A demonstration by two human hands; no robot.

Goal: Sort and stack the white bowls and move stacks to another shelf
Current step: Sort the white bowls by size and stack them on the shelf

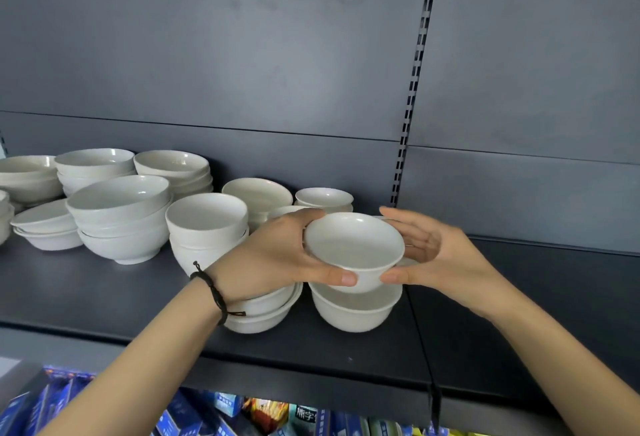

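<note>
My left hand (277, 255): I hold the small bowl (353, 248) from the left, with my thumb low on its front and my fingers bent over the far rim.
My right hand (436, 255): I hold the same bowl from the right, thumb on its side, fingers bent round behind.
Small bowl: white, tipped a little toward me, right above the bottom bowl (353, 311). I can't tell if they touch.
Bottom bowl: sits on the dark shelf (104, 293).
Other stacks (117, 214): more white bowls, to the left on the same shelf.
</note>
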